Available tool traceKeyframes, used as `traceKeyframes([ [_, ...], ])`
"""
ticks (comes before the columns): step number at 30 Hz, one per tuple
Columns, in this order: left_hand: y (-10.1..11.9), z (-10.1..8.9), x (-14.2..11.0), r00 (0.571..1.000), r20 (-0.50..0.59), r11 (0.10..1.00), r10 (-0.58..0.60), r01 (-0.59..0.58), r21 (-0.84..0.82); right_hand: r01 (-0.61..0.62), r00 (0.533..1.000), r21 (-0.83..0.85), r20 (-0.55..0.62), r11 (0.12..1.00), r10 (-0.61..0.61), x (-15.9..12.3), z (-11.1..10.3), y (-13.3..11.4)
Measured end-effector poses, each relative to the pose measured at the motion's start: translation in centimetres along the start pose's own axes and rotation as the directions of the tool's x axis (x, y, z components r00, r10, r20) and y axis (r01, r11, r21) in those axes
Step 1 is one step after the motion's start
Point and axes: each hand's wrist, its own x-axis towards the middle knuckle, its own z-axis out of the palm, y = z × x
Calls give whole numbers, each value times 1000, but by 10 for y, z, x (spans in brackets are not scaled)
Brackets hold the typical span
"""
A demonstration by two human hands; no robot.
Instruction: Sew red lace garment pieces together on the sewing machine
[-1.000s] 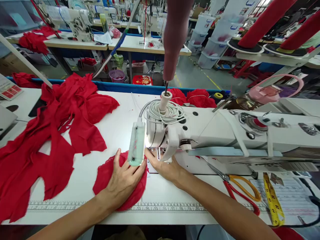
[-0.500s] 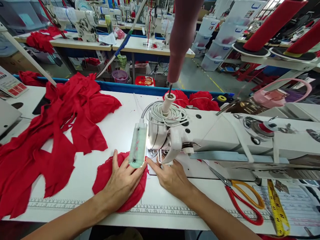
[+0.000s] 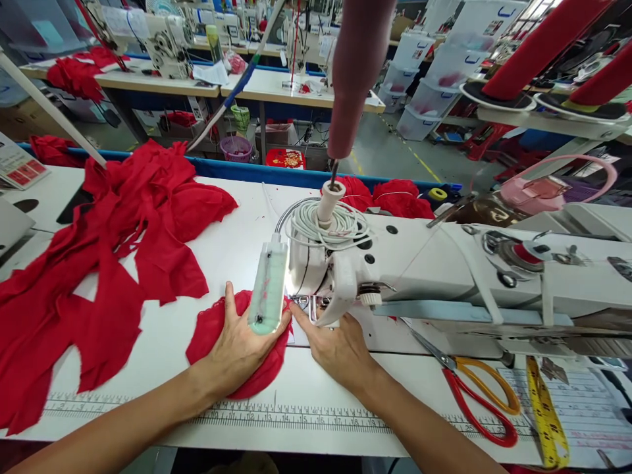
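Note:
My left hand lies flat with spread fingers on a small red lace fabric piece, pressing it to the white table beside the sewing machine's needle area. My right hand rests flat on the table in front of the presser foot, index finger stretched toward the fabric edge. The white sewing machine spans the right side, with a small lamp hanging over my left hand.
A heap of red fabric pieces covers the table's left. Scissors with red and orange handles and a yellow tape measure lie at right. A printed ruler runs along the table's front edge. Thread cones stand above, other workstations behind.
My right hand has drawn back slightly from under the machine head and now lies flatter. My left hand has slid the lace piece a little toward the needle.

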Motion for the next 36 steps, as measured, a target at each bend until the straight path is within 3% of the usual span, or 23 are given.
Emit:
traceKeyframes([
  [6,0,1,-1,999,16,999,40,-40,26,7,999,-45,48,999,-5,-3,0,-3],
  [14,2,1,-4,999,5,999,35,-35,20,-30,1000,-50,7,998,31,-2,-4,-6],
  [21,-1,-2,-3,999,14,999,43,-44,6,27,993,253,-118,967,3,-3,-15,-10],
  [25,-4,-6,1,998,39,997,41,-38,-63,59,991,278,-135,959,-22,-2,-14,-13],
  [31,-11,-11,15,999,11,983,-51,52,-173,76,995,281,-86,957,-54,0,-8,-15],
  [36,-19,2,28,972,-8,946,-236,228,-229,69,996,295,-77,953,-48,-1,-9,-15],
])
